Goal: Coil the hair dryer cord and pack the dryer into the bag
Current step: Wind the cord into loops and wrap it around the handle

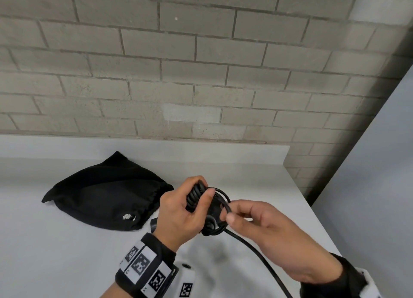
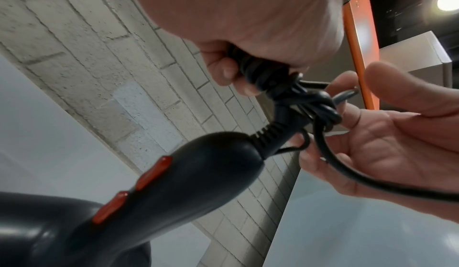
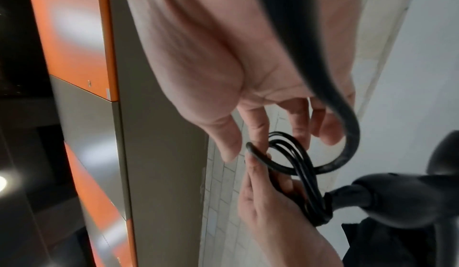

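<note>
L hand [image 1: 178, 215] clenches coiled cord [image 1: 196, 197] w/ dryer [image 2: 174, 183] hanging below; R hand [image 1: 263, 228] pinches loose cord strand. Bag [image 1: 107, 192] on bench [image 1: 67, 253] at 9 o'clock, near back edge; bare bench toward 3.

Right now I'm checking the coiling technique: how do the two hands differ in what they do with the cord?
The left hand grips the bundled loops of the cord in a fist; the right hand only pinches a single loose strand between thumb and fingertips. The left sits nearer the bag. Both hold the cord above the table.
</note>
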The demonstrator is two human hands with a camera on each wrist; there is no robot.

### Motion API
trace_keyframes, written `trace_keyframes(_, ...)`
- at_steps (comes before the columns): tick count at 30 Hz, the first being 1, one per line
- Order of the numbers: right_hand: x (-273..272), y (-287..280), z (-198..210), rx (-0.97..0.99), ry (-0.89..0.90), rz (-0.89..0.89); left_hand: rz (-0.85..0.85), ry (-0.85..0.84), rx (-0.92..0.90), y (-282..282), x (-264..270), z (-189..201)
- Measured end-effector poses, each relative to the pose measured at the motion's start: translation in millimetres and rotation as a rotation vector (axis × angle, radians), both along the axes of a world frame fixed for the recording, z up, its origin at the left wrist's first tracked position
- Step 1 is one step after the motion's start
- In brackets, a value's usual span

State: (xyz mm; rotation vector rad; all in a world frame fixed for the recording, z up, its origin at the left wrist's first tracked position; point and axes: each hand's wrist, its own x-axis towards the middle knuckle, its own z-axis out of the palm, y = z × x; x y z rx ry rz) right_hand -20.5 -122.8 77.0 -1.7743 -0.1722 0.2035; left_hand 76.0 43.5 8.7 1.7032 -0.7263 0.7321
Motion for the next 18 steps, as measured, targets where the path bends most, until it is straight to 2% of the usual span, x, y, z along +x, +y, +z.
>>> trace_keyframes(4, -4.4, -8.6, -5.1, -0.144, -0.136, 0.066, 0.013, 0.075, -0.020, -1.6, 1.1, -4.2)
trace_keyframes(6, -3.6, -16.3, -11.1, -0.157, -0.266, -0.012, 0.004, 0.174, -0.079, -2.5, 1.8, -7.0)
trace_keyframes(8, 0.1, -29.3, -21.3, -0.208, -0.409, -0.177, -0.008, 0.267, -0.132, -0.5, 5.0, -10.0)
trace_keyframes(11, 10.3, -56.9, -47.7, -0.544, -0.562, -0.353, -0.019, 0.323, -0.155, 2.7, 8.2, -10.8)
trace_keyframes(14, 18.9, -79.7, -86.7, -0.842, -0.547, -0.395, -0.033, 0.344, -0.152, 3.5, 8.4, -9.6)
trace_keyframes(16, 23.6, -90.9, -112.0, -0.982, -0.548, -0.443, -0.037, 0.352, -0.143, 3.5, 8.3, -10.0)
trace_keyframes(18, 27.0, -98.3, -125.4, -1.025, -0.594, -0.522, -0.040, 0.352, -0.138, 2.9, 6.5, -9.7)
